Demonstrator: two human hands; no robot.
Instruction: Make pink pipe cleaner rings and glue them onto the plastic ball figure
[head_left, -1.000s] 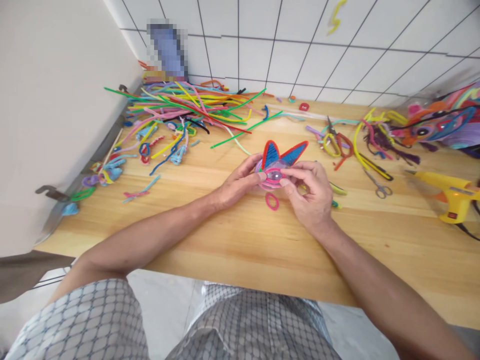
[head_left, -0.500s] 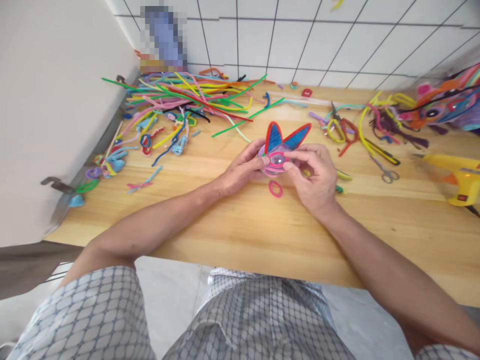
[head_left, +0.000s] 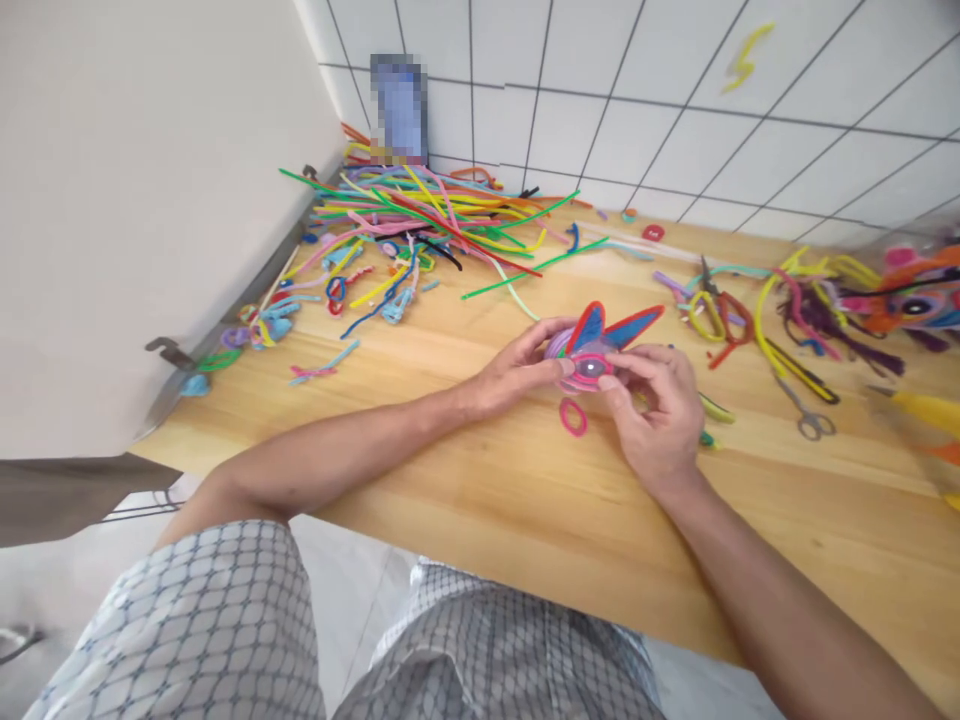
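Held over a wooden tabletop, a lilac figure w/ blue, red-edged ears is gripped btwn thumb and fingers of the L hand, thumb across its front, fingers partly hidden behind. A pink-rimmed eye on that front is pinched at one side btwn thumb and index fingertip of the R hand; whether it's fixed or loose can't be told. Risk, as judged: the eye could be tilted or pushed off-centre if pressed unevenly, b/c only one edge is pinched. The body, poss. soft, could be dented if squeezed too hard; the ears could be bent if brushed by knuckles. A second pink ring, lying on the wood just nearer the wearer, could be knocked aside. Far R, a yellow glue gun, blurred & cut by the frame edge, could be bumped if the R hand were swung wide.
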